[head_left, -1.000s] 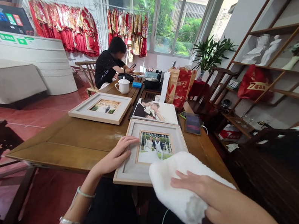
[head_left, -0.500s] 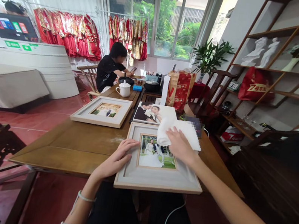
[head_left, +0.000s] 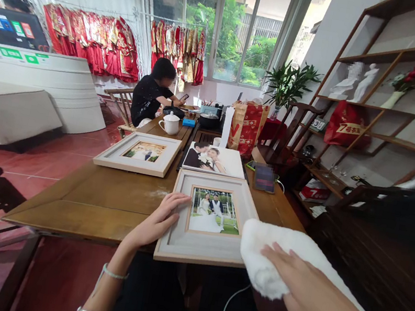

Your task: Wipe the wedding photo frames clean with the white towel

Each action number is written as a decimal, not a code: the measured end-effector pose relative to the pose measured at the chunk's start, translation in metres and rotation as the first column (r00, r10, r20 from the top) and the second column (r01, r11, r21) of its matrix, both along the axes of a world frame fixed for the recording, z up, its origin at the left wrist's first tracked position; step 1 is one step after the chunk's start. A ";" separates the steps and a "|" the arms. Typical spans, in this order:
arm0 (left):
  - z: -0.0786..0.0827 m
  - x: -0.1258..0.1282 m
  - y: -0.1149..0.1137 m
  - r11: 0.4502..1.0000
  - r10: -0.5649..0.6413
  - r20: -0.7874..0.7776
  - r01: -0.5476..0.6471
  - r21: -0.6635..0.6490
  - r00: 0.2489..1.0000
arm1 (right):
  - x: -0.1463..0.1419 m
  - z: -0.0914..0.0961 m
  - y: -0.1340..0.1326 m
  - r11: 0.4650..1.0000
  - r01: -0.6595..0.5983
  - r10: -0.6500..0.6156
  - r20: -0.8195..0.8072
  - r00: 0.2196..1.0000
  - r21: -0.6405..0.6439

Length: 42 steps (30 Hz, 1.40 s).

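A pale framed wedding photo (head_left: 210, 214) lies flat at the near edge of the wooden table (head_left: 104, 202). My left hand (head_left: 159, 220) rests on the frame's left border with fingers stretched out flat. My right hand (head_left: 293, 276) lies palm down on a fluffy white cloth (head_left: 275, 249) over the frame's lower right corner, fingers extended. A white cable hangs below the cloth.
A second framed photo (head_left: 138, 151) and an unframed print (head_left: 215, 159) lie further back, with a phone (head_left: 264, 178), a white teapot (head_left: 170, 122) and a red bag (head_left: 247, 125). A person in black (head_left: 152, 94) sits at the far end. Shelves stand on the right.
My right hand has drawn the cloth from the frame's upper right down to its lower right corner. My left hand has stayed on the left border.
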<state>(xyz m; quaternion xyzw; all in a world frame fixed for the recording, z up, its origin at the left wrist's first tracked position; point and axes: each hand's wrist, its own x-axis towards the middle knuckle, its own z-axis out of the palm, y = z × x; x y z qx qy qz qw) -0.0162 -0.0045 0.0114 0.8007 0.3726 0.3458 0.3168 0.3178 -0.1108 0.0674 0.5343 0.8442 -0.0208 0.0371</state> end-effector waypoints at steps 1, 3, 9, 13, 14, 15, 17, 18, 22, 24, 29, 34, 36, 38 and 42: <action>0.000 0.000 0.000 1.000 -0.001 -0.003 0.001 -0.002 1.000 | -0.002 -0.003 0.007 0.999 0.035 -0.036 0.027 0.999 0.035; 0.000 0.000 -0.001 1.000 0.000 -0.009 0.000 -0.005 1.000 | -0.013 -0.007 0.021 0.994 0.070 -0.076 0.063 0.995 0.085; -0.001 0.001 0.000 1.000 0.022 -0.017 -0.022 0.009 1.000 | -0.068 -0.008 0.033 0.991 0.108 -0.113 0.062 0.992 0.085; -0.004 0.003 0.002 0.999 0.035 -0.015 -0.035 0.033 0.999 | -0.089 -0.008 0.024 0.995 -0.098 0.095 -0.211 0.973 -0.004; -0.004 0.003 0.002 0.999 0.038 -0.013 -0.038 0.039 0.999 | -0.091 -0.005 0.021 0.983 -0.183 0.168 -0.283 0.944 -0.028; -0.005 0.003 0.002 0.998 0.040 -0.011 -0.040 0.045 0.999 | -0.091 -0.001 0.019 0.960 -0.274 0.241 -0.341 0.909 -0.051; -0.005 0.003 0.002 0.998 0.039 -0.011 -0.038 0.054 0.999 | -0.088 0.011 0.013 0.895 -0.432 0.359 -0.403 0.842 -0.106; -0.005 0.002 0.002 0.998 0.037 -0.011 -0.037 0.056 0.999 | -0.084 0.018 0.010 0.865 -0.480 0.389 -0.410 0.825 -0.144; -0.003 0.001 0.001 0.999 0.023 -0.018 -0.022 0.049 1.000 | -0.056 0.038 -0.003 0.864 -0.407 0.312 -0.320 0.895 -0.295; -0.002 0.001 0.000 0.999 0.017 -0.018 -0.016 0.038 1.000 | -0.038 0.036 -0.001 0.915 -0.281 0.206 -0.262 0.943 -0.291; 0.000 0.000 -0.001 0.999 0.009 -0.008 -0.009 0.033 1.000 | -0.009 0.011 0.043 0.990 -0.037 0.013 -0.171 0.985 -0.134; 0.002 0.000 -0.002 1.000 0.007 0.002 -0.007 0.002 1.000 | -0.017 -0.007 0.122 0.994 0.067 -0.050 -0.177 0.983 0.092; 0.003 0.000 -0.002 1.000 0.005 -0.001 -0.005 -0.008 1.000 | -0.027 -0.010 0.148 0.985 0.118 -0.092 -0.197 0.976 0.123; 0.003 0.000 -0.002 1.000 0.005 -0.004 -0.005 -0.011 1.000 | -0.040 -0.014 0.165 0.983 0.131 -0.104 -0.207 0.973 0.125; 0.001 0.000 -0.001 1.000 0.020 -0.006 -0.020 -0.008 1.000 | -0.071 -0.021 0.158 0.995 0.061 -0.045 -0.203 0.978 0.075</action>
